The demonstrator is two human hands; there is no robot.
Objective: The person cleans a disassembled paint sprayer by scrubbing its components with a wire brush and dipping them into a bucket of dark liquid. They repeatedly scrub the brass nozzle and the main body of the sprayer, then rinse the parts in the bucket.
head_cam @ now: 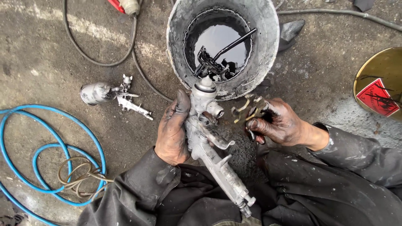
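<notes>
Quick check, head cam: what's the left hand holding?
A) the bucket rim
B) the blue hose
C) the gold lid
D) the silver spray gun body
D: the left hand is wrapped around the silver spray gun body, in front of the bucket of dark liquid; the blue hose lies coiled on the ground to its left, untouched, and the gold lid sits far off at the right edge.

Grimy grey concrete floor (46, 58), soot-stained, flat daylight, paler streak at upper left
</notes>
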